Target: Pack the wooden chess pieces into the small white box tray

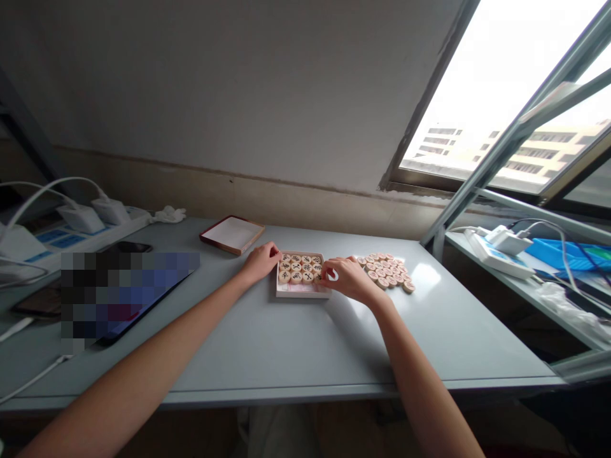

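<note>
A shallow white box (pixel 302 294) sits on the grey desk (pixel 296 343), with rows of round wooden Chinese chess pieces (pixel 296 268) lying in its far part. Their faces carry dark characters. Part of the box floor nearest me shows whitish-pink. At the box's left far corner, the fingertips of my left hand (pixel 261 261) pinch the rim. My right hand (pixel 352 277) reaches over the right wall, thumb and finger curled together on a chess piece at the end of the nearer row; the fingers partly cover that piece. Beyond it lies a cluster of pieces with reddish characters (pixel 387 270).
The box lid (pixel 233 234) lies upturned at the back left. A tablet (pixel 147 299), partly blurred out, and a power strip (pixel 90 232) with chargers and cables occupy the left side. On the right, a metal-framed shelf (pixel 539 292) holds another power strip (pixel 499 254).
</note>
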Available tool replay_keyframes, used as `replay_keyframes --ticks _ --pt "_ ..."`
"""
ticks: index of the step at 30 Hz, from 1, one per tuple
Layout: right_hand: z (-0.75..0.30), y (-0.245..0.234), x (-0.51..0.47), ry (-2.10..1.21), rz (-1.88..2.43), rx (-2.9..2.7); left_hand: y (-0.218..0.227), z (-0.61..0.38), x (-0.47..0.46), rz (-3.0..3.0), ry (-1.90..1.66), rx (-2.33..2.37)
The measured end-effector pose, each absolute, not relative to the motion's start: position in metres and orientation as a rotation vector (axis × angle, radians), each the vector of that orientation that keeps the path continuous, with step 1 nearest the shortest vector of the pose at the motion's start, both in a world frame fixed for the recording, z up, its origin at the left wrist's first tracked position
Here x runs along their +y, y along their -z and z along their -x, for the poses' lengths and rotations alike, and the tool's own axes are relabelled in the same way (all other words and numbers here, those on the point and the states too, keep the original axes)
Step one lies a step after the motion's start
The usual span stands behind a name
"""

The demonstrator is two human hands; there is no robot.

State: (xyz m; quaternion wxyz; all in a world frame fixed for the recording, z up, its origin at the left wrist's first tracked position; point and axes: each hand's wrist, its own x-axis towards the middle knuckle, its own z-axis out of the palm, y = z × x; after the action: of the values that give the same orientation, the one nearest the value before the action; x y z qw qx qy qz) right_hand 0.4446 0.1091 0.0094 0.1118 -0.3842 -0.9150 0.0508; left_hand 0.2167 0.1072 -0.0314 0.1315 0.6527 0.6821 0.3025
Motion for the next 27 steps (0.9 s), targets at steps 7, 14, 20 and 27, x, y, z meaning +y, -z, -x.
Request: replay_keyframes --ticks 7,14,20,27 --pt "-0.45 -0.012 0.113 -0.123 1.23 -2.546 0.033 -0.216 0.107 -1.894 -0.873 1.992" --pt "-0.474 0.003 0.133 0.445 1.867 -2.195 0.033 -0.217 0.107 -1.903 -0.891 1.989" --pt "-0.475 0.004 0.132 0.379 1.926 -2.224 0.033 -0.217 0.107 -1.902 -0.881 1.996" --pt "-0.479 -0.009 0.126 0.113 1.955 -2.319 0.034 -0.217 0.108 -1.903 -0.896 2.002"
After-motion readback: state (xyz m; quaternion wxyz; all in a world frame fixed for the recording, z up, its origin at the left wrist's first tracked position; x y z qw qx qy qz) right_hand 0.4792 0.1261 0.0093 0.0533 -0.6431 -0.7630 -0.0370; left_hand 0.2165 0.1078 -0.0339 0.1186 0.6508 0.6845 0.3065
